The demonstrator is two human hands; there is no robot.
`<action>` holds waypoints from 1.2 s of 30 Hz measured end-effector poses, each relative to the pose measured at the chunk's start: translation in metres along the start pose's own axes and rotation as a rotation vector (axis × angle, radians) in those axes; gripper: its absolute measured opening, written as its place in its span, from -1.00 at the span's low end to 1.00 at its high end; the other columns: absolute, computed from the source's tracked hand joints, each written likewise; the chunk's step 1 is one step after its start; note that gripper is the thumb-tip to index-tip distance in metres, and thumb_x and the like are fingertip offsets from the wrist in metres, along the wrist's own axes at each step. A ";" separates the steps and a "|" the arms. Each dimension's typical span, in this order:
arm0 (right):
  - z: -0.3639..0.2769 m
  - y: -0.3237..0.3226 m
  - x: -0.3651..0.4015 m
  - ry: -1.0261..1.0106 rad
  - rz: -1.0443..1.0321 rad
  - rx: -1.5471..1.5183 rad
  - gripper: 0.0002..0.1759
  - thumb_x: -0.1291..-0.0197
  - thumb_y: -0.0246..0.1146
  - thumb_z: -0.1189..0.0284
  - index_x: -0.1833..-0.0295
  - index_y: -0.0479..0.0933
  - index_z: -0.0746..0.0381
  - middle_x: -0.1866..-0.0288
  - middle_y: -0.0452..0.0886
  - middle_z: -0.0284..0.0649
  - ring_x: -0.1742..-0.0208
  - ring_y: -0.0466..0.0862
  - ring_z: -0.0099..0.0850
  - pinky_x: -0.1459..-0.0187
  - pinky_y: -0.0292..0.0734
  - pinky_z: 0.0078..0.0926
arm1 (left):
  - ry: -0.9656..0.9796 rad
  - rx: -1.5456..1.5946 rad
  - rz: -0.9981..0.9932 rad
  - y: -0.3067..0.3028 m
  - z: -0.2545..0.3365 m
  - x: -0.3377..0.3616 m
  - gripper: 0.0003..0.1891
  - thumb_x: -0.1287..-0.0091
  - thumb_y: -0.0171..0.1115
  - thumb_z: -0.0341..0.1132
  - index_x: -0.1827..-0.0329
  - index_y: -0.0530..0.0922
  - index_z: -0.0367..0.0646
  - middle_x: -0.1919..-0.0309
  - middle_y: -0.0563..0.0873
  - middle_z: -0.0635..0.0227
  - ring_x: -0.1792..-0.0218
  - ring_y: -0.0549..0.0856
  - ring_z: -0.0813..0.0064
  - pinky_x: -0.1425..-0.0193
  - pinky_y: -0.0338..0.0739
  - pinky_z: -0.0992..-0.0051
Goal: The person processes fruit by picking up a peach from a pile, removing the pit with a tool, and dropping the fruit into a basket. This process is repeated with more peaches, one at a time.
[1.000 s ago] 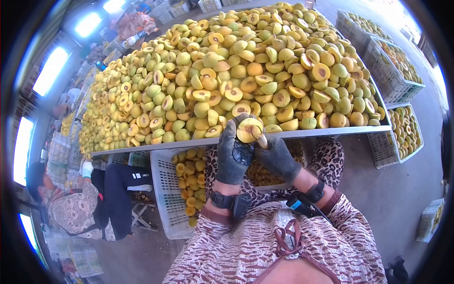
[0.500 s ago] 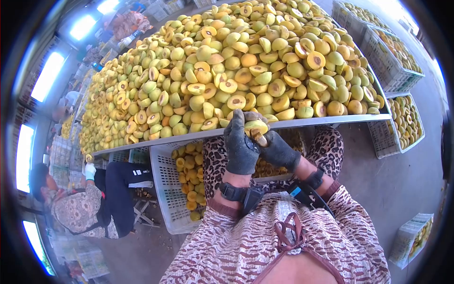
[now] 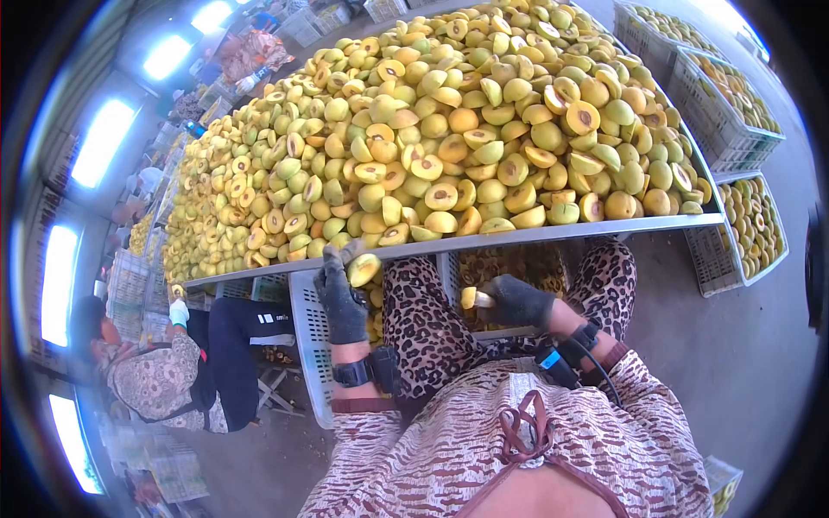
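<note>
A long heap of halved yellow-green stone fruit (image 3: 440,197), many with brown centres showing, fills the metal-edged table (image 3: 518,233) before me. My left hand (image 3: 339,302), in a dark glove, is at the table's front edge above a white crate. Its fingers are closed on a stone-fruit half (image 3: 363,269), cut face up. Over my lap, my right hand (image 3: 521,304), also gloved, grips a short pale tool (image 3: 485,300) with a yellow piece (image 3: 469,298) at its tip. The glove hides the rest of the tool.
Under the table's edge stand a white crate (image 3: 313,345) with fruit and another container (image 3: 451,281) of brownish bits between my knees. A seated person (image 3: 160,380) works at the left. Fruit-filled crates (image 3: 717,276) stand on the right.
My hands have come apart from working together on one fruit. The left has moved left with the fruit half to above the crate; the right has moved lower with the tool.
</note>
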State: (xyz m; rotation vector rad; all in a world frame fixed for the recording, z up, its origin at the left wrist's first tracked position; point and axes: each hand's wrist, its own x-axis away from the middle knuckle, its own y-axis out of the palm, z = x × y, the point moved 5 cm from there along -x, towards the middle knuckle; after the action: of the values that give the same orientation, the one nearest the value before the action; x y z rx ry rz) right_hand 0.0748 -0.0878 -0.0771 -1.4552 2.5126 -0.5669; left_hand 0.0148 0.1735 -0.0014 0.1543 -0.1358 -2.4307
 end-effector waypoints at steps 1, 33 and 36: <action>0.022 -0.004 0.005 0.199 0.092 0.285 -0.79 -0.18 0.37 0.38 0.31 0.60 0.33 0.57 0.54 -0.10 0.49 0.54 -0.49 0.38 0.47 -0.34 | 0.003 0.001 0.005 -0.015 -0.009 -0.013 -0.45 -0.57 -0.04 0.06 0.10 0.68 -0.32 0.20 0.76 0.02 0.19 0.75 0.15 -0.02 0.65 0.34; -0.035 -0.054 0.013 0.041 0.661 -0.450 -0.80 -0.07 0.27 0.54 0.17 0.61 0.38 0.39 0.63 -0.38 0.34 0.58 -0.58 0.30 0.52 -0.48 | -0.433 0.745 -0.677 0.186 -0.014 0.052 -0.65 -0.57 0.06 -0.24 -0.25 0.45 -0.31 0.00 0.66 0.15 0.03 0.71 0.34 -0.12 0.66 0.39; -0.043 -0.060 0.016 0.012 0.695 -0.390 -0.79 -0.09 0.27 0.54 0.14 0.61 0.38 0.36 0.65 -0.38 0.32 0.60 -0.58 0.29 0.53 -0.48 | -0.018 0.317 -0.691 0.183 -0.010 0.051 -0.60 -0.59 -0.06 -0.15 -0.20 0.48 -0.33 -0.02 0.64 0.06 -0.02 0.68 0.24 -0.16 0.61 0.29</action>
State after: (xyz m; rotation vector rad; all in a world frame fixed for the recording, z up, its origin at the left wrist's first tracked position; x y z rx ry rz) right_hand 0.0994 -0.1188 -0.0125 -0.5521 2.9887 0.0385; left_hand 0.0944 0.0015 0.0100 0.3716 -0.5557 -3.0816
